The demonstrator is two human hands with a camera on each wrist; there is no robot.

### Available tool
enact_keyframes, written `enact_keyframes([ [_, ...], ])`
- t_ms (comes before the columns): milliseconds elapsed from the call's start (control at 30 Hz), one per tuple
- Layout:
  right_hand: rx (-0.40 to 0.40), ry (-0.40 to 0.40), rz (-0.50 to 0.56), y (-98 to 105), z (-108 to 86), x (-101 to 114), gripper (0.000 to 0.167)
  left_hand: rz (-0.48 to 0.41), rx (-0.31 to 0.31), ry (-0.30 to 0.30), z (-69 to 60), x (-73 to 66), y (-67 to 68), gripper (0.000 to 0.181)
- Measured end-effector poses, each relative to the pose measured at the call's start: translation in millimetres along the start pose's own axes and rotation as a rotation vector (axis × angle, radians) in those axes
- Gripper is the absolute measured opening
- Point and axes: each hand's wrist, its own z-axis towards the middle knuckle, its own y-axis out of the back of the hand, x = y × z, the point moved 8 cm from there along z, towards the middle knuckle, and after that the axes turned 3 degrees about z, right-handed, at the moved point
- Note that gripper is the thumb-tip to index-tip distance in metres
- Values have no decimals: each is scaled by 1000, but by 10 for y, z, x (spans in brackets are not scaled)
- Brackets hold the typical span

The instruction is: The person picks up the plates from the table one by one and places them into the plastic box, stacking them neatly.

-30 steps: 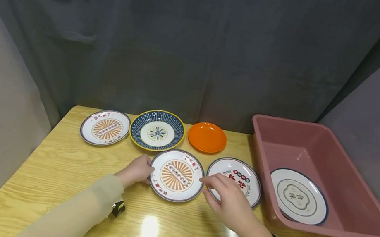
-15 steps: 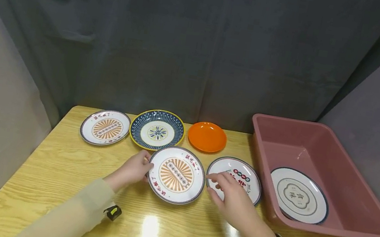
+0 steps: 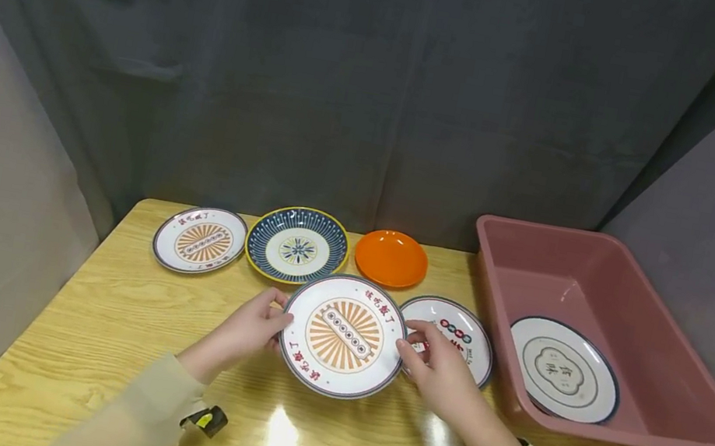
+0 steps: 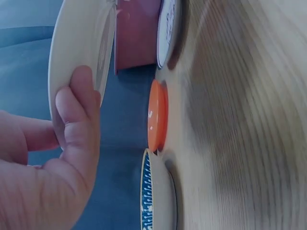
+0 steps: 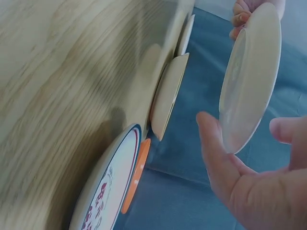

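Observation:
A white plate [image 3: 344,335] with an orange sunburst and red lettering is held above the table, tilted toward me. My left hand [image 3: 250,325] pinches its left rim; in the left wrist view the fingers [image 4: 81,120] press its underside, the thumb on the other face. At the opposite rim is my right hand [image 3: 448,380]. The right wrist view shows its thumb apart from the plate [image 5: 254,81], with the fingers beside the lower edge. Behind the right hand lies a white plate with red and green print [image 3: 477,346], partly hidden by the fingers.
At the back stand a matching sunburst plate [image 3: 200,240], a blue-patterned dish [image 3: 297,246] with a yellow rim and a small orange plate [image 3: 391,259]. A pink plastic tub [image 3: 658,336] on the right contains a white plate [image 3: 563,368]. Grey curtains surround the wooden table [image 3: 109,308].
The sunburst plate has risen off the table toward me and tilted, the left hand holding it. My right hand has stayed near its right rim, shifting slightly.

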Motion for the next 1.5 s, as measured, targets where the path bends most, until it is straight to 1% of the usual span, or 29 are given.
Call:
enact_keyframes([
  [133, 41, -88, 160, -37, -23, -36, 39, -22, -12, -17, -85, -47, -29, 16],
  [233, 67, -140, 258, -70, -40, -58, 39, -27, -22, -24, -141, -77, -43, 15],
  [300, 81, -157, 292, -85, -49, -65, 39, -29, -24, -27, -170, -88, -52, 15],
  [467, 104, -166, 286, -108, -64, -74, 42, -48, -12, -28, -218, -113, -69, 16],
  [533, 112, -180, 308, -124, -71, -83, 45, -62, 0, -33, -233, -128, -72, 17],
  [700, 139, -236, 448, -170, -90, -96, 48, -92, 12, -41, -264, -151, -69, 18],
  [833, 150, -225, 505, -151, -98, -52, 48, -97, 7, -37, -308, -171, -74, 19],
  [1000, 160, -188, 517, -75, -128, 18, 48, -94, -3, -43, -370, -220, -88, 21],
  [1100, 179, -182, 550, -23, -147, 62, 49, -98, -16, -48, -388, -241, -80, 23],
  [1200, 186, -184, 586, 56, -156, 97, 51, -106, -9, -61, -402, -250, -76, 29],
  [1300, 167, -183, 597, 174, -157, 119, 52, -98, 9, -73, -412, -248, -72, 32],
  [1400, 124, -175, 586, 324, -152, 132, 53, -78, 24, -84, -418, -245, -72, 31],
  [1500, 92, -162, 561, 493, -141, 140, 53, -61, 19, -86, -418, -237, -68, 29],
])
